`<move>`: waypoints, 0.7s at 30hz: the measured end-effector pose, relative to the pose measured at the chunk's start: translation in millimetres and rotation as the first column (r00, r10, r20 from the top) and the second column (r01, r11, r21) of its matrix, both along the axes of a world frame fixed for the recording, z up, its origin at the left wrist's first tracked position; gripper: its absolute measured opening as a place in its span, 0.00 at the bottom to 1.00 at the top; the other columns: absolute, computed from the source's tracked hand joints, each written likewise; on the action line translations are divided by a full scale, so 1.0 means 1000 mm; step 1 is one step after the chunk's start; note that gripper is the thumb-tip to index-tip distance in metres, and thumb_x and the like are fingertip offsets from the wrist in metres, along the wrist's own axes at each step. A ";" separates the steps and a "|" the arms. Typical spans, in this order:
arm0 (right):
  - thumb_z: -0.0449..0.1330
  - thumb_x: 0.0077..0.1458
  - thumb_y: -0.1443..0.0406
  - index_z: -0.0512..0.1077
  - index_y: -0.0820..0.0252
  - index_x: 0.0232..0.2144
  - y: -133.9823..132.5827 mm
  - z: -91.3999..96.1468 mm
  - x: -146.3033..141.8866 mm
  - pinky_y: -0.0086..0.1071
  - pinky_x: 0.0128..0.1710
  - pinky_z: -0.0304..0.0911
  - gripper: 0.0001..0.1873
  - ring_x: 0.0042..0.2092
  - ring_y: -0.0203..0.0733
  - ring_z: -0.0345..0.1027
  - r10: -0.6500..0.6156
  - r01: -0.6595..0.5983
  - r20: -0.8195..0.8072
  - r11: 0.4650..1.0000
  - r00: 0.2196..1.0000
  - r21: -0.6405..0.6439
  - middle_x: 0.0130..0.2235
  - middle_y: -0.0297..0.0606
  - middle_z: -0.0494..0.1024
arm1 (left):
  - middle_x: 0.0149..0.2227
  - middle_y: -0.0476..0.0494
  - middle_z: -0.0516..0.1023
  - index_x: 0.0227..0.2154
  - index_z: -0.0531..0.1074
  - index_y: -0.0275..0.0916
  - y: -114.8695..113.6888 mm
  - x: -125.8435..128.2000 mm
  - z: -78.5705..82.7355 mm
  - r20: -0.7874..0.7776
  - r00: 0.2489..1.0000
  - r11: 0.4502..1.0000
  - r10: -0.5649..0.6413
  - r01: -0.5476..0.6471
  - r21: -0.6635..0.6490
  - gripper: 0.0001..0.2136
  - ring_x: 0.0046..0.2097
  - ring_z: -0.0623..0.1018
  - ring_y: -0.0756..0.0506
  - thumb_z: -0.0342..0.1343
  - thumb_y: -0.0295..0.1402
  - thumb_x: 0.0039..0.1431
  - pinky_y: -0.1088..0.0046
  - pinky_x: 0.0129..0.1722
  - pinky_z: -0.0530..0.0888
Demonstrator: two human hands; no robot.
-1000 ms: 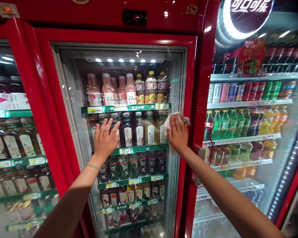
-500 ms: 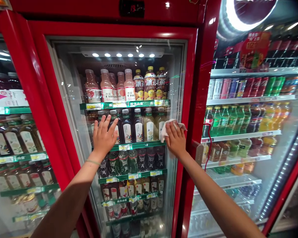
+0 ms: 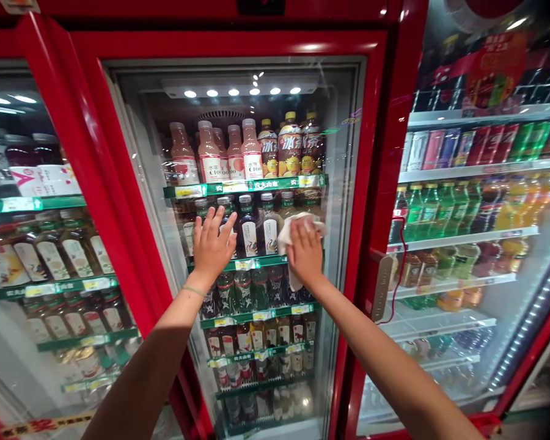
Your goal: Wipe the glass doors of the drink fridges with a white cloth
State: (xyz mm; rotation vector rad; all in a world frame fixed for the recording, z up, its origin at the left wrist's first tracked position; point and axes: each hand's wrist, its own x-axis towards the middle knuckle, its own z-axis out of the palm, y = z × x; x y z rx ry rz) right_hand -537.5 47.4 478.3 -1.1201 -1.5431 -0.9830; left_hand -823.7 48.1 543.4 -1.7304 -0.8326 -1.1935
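My left hand (image 3: 214, 245) lies spread against the glass door (image 3: 338, 214) of a drinks fridge, its fingers apart and nothing in it. To its right, my right hand (image 3: 306, 252) presses a white cloth (image 3: 284, 233) flat on the same pane. Part of the cloth sticks out around the fingertips and hangs below the palm. Behind the glass, dark tea bottles (image 3: 248, 227) stand on the shelf level with my hands. Pink juice bottles (image 3: 208, 153) and lemon tea bottles (image 3: 289, 146) fill the shelf above.
A red frame (image 3: 233, 46) surrounds the pane. At its right side is a metal door handle (image 3: 382, 287), with a thin red cord (image 3: 403, 250) hanging beside it. Another lit fridge with cans (image 3: 465, 150) stands to the right, and one with bottles (image 3: 50, 250) to the left.
My right hand has slid the cloth leftward across the glass, away from the door's right edge. My left hand stays on the pane. The whole view has shifted slightly.
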 end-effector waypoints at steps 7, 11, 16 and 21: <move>0.48 0.70 0.61 0.38 0.50 0.74 -0.002 0.012 -0.035 0.53 0.71 0.44 0.37 0.73 0.54 0.48 0.052 -0.054 0.089 0.998 0.995 0.018 0.73 0.39 0.54 | 0.68 0.39 0.66 0.64 0.66 0.43 -0.025 -0.033 -0.003 -0.150 0.988 0.994 -0.033 0.017 -0.107 0.22 0.71 0.62 0.41 0.50 0.29 0.69 0.54 0.71 0.60; 0.48 0.70 0.60 0.37 0.54 0.74 -0.001 0.015 -0.066 0.52 0.71 0.44 0.37 0.74 0.53 0.46 0.120 -0.124 0.187 0.992 0.975 0.009 0.73 0.41 0.54 | 0.67 0.40 0.67 0.64 0.67 0.45 -0.036 -0.055 -0.016 -0.140 0.990 0.989 0.005 -0.025 -0.145 0.23 0.72 0.61 0.40 0.50 0.27 0.68 0.53 0.71 0.60; 0.50 0.70 0.62 0.40 0.52 0.74 -0.006 0.020 -0.097 0.51 0.71 0.44 0.36 0.72 0.52 0.50 0.126 -0.127 0.272 0.992 0.954 -0.013 0.72 0.39 0.57 | 0.65 0.42 0.71 0.61 0.70 0.48 -0.051 -0.094 -0.041 -0.005 0.995 0.981 0.100 -0.099 -0.166 0.23 0.70 0.63 0.38 0.51 0.25 0.67 0.48 0.71 0.59; 0.50 0.70 0.62 0.38 0.54 0.74 -0.006 0.013 -0.144 0.52 0.69 0.49 0.38 0.72 0.54 0.50 0.162 -0.164 0.200 0.986 0.966 -0.007 0.72 0.42 0.59 | 0.64 0.35 0.70 0.63 0.70 0.43 -0.055 -0.130 -0.087 0.219 0.961 0.981 0.168 -0.140 -0.136 0.23 0.69 0.64 0.37 0.50 0.24 0.66 0.51 0.69 0.64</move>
